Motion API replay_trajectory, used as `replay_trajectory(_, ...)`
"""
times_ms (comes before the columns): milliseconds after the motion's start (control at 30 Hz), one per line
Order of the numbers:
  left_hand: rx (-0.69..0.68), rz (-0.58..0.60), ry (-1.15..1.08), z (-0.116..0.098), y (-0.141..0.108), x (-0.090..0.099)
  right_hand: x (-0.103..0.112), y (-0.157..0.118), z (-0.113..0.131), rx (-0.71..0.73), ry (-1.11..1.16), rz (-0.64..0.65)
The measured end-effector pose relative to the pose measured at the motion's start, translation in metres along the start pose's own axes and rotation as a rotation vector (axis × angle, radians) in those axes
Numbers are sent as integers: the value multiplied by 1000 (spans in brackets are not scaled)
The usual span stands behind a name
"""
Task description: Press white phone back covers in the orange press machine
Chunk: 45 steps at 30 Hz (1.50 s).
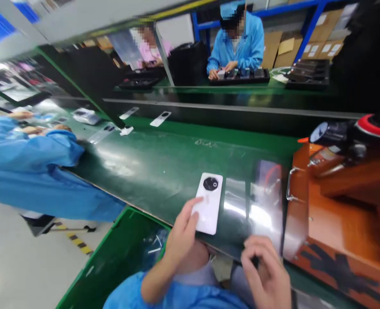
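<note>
A white phone (207, 216) lies back side up on the green work surface, its round black camera patch toward the far end. My left hand (180, 234) is at its left edge, index finger and thumb apart, fingertips over the phone's back. Whether they press on it I cannot tell. Closer to me, past the bench's front edge, my right hand (269, 268) is curled with thumb and fingers drawn together. Anything between those fingertips is too small or hidden. Two glossy clear sheets (235, 195) lie just right of the phone.
An orange fixture (297, 206) with a metal handle borders my right. Below the front edge stands a green bin (113, 253) with plastic scraps inside. A co-worker's blue sleeve (61, 148) is at the left. White panels (160, 119) lie farther back; another person (238, 47) sits across.
</note>
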<state>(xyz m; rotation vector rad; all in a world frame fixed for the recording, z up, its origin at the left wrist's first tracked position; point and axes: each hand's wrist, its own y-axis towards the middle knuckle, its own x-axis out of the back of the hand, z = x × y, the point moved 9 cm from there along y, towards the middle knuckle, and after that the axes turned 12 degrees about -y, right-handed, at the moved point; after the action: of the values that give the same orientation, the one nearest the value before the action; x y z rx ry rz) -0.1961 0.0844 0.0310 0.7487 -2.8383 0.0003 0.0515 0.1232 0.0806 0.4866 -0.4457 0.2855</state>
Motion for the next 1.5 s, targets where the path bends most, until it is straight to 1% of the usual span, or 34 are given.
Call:
replay_trajectory(33,32,6,-33,6,-32,-8,-6,11,-1,-73,67,24)
replay_trajectory(67,57,11,-57,11,-56,-16,-15,22,-4,-126,108,59)
replay_trajectory(100,73,26,-73,12,-74,-25,-22,33,-7,-167,122,77)
replay_trajectory(133,77,54,-79,12,-85,-35,-27,43,-10,-192,111,85)
replay_trajectory(200,58,145,-47,7,-92,-51,-35,58,-17,-216,48,102)
replay_trajectory(267,32,234,42,5,-91,-57,-42,69,-21,-219,-15,136)
replay_trajectory(300,23,248,108,6,-90,-54,-46,72,-23,-218,-36,157)
replay_trajectory(367,-17,214,261,10,-87,-42,-54,79,-24,-208,-55,199)
replay_trajectory(400,-69,183,335,9,-87,-35,-58,81,-25,-206,-61,209)
replay_trajectory(433,-150,151,397,6,-88,-28,-62,84,-26,-206,-67,211)
replay_trajectory(533,-452,97,520,-10,-95,-20,-73,88,-27,-195,-82,199)
replay_trajectory(567,-504,100,556,-13,-95,-20,-77,88,-28,-187,-90,199)
replay_trajectory(600,-519,114,595,-12,-94,-22,-81,88,-27,-178,-102,200)
replay_trajectory(700,-460,194,698,-4,-86,-31,-91,86,-25,-152,-187,214)
replay_trajectory(800,-470,241,723,1,-82,-40,-96,84,-23,-139,-322,236)
replay_trajectory(900,-484,235,708,4,-80,-41,-100,83,-22,-136,-409,279)
replay_trajectory(1133,-483,215,667,3,-80,-36,-104,85,-23,-128,-438,324)
replay_trajectory(1333,-473,215,626,7,-80,-36,-105,86,-24,-113,-453,315)
replay_trajectory(1500,-467,221,638,6,-80,-36,-104,86,-24,-87,-471,285)
